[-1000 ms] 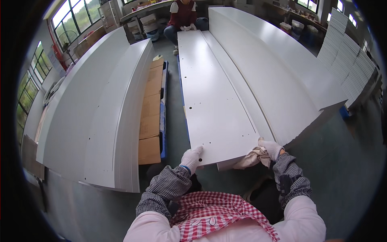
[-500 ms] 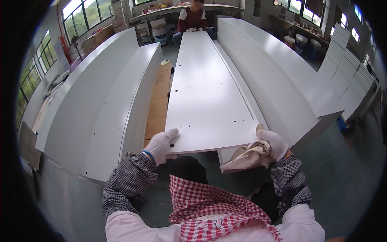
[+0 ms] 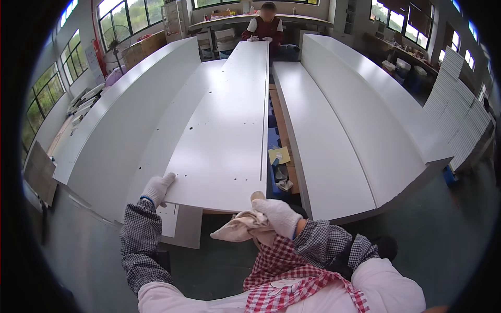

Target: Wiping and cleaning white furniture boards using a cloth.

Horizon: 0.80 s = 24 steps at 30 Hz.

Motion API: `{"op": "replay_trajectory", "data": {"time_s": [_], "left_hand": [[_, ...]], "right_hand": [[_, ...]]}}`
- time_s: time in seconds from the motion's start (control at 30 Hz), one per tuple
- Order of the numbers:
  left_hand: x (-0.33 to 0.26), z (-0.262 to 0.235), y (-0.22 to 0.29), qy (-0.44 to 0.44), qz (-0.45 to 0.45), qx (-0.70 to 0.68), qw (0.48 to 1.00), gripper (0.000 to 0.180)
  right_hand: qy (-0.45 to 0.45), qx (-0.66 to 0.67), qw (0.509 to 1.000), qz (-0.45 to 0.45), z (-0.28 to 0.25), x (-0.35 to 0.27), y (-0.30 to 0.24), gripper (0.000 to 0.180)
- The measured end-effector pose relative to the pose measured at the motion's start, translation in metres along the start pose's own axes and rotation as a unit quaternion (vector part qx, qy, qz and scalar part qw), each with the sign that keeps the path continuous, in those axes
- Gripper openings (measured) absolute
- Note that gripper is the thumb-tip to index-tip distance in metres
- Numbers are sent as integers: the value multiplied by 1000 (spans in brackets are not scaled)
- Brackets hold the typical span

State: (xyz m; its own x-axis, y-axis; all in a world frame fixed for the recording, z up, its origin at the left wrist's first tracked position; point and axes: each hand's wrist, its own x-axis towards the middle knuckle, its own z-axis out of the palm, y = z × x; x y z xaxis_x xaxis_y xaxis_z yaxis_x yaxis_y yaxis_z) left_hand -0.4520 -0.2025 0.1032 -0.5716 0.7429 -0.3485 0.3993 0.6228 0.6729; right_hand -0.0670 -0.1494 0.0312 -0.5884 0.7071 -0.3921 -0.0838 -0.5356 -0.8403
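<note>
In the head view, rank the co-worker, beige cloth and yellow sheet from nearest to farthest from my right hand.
1. Beige cloth: held in the right hand.
2. Yellow sheet: ahead, right of the held white panel.
3. Co-worker: at that panel's far end.

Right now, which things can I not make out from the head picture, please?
Head view throughout:
- Fingers of the left hand: mostly hidden by the white panel.
- Fingertips of the right hand: mostly hidden by the cloth.
- Lower body of the co-worker: partly behind the white panel.
- Small objects on the far bench: too small to identify.
</note>
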Motion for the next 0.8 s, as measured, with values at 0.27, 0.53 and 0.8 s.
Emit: {"op": "replay_trajectory", "data": {"time_s": [0.27, 0.53, 0.8], "left_hand": [[41, -42, -120, 71, -67, 93, 991, 72], [67, -30, -209, 88, -143, 280, 945, 88], [79, -37, -210, 57, -270, 392, 878, 82]], "right_hand": [[-69, -229, 966, 95, 77, 57, 77, 59], [-160, -365, 903, 158, 97, 88, 103, 69], [-180, -419, 880, 135, 109, 106, 117, 69]]}}
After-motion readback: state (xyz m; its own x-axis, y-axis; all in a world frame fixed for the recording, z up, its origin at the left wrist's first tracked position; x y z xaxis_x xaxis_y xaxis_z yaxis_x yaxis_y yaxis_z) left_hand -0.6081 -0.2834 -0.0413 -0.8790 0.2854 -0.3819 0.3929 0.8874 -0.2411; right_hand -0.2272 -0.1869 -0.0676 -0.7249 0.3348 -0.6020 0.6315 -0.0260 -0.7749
